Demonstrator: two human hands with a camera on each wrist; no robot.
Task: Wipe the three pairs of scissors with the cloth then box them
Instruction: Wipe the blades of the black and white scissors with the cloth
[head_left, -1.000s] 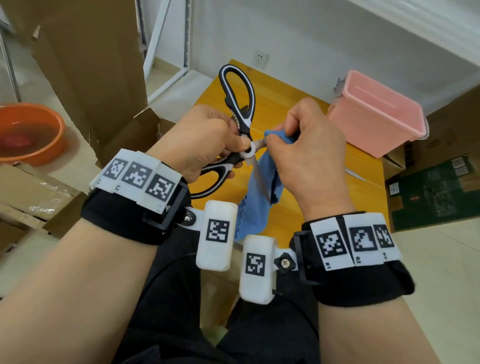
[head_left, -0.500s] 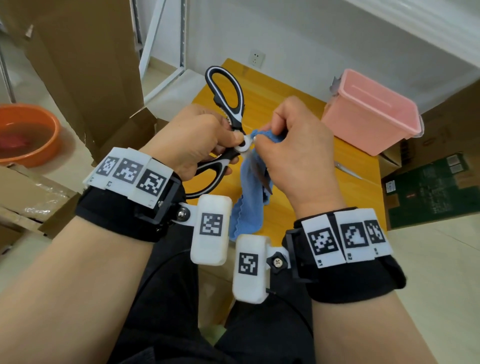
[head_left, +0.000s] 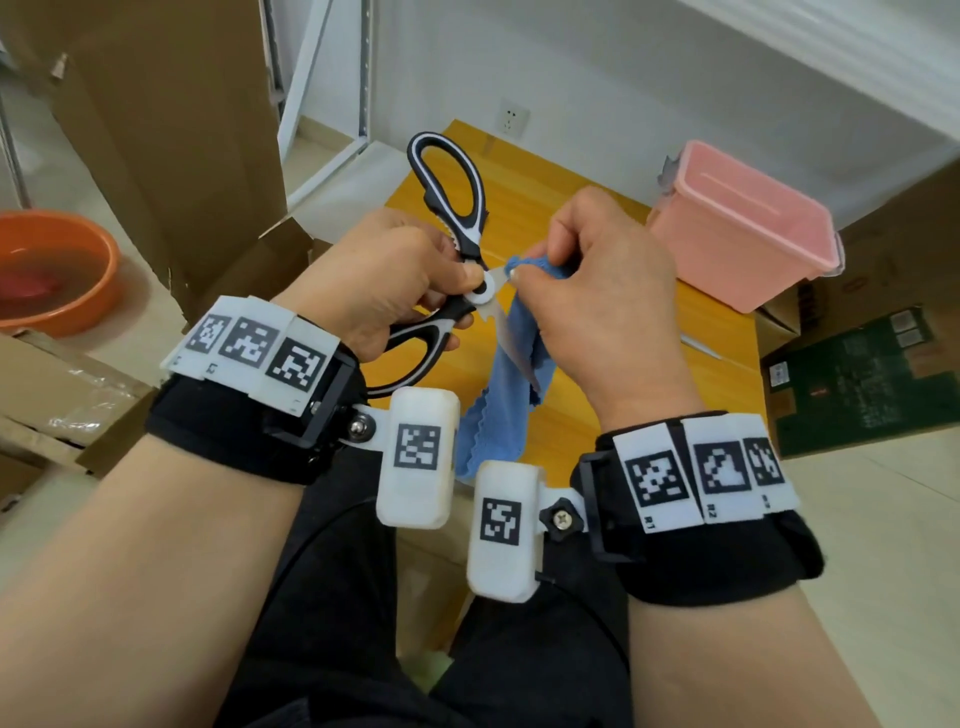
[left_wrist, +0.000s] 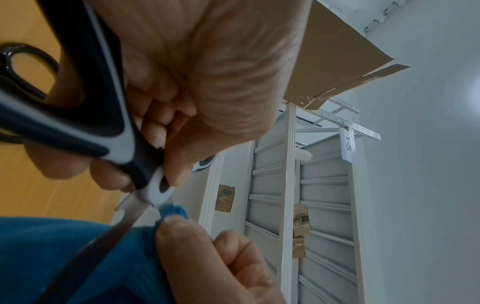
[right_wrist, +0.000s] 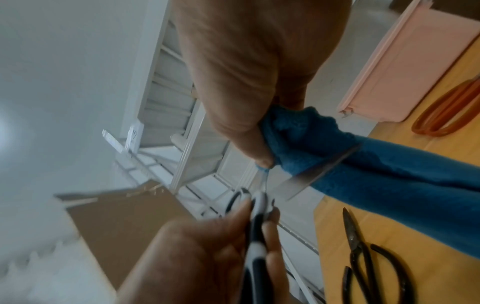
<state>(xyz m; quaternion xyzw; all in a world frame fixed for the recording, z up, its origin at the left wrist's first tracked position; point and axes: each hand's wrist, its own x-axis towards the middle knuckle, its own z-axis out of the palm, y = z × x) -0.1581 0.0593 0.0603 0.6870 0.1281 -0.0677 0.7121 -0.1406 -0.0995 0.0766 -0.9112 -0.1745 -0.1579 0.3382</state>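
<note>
My left hand (head_left: 441, 296) grips black-and-white scissors (head_left: 470, 240) by the lower handle, thumb at the white pivot; they are spread open above the yellow table (head_left: 571, 426). My right hand (head_left: 524, 273) pinches a blue cloth (head_left: 498, 410) against one blade beside the pivot, and the rest of the cloth hangs down. The left wrist view shows the pivot of the scissors (left_wrist: 155, 191) touching the cloth (left_wrist: 64, 257). In the right wrist view, black scissors (right_wrist: 363, 263) and orange-handled scissors (right_wrist: 446, 109) lie on the table. The pink box (head_left: 737, 234) stands open at the table's far right.
An orange basin (head_left: 52, 270) sits on the floor to the left, beside tall cardboard sheets (head_left: 166, 130). Cardboard boxes and a green carton (head_left: 857, 384) stand right of the table. A white metal rack (left_wrist: 285, 185) rises behind.
Both hands and the scissors have drifted slightly left. The right hand's cloth has slid a little along the blade near the pivot.
</note>
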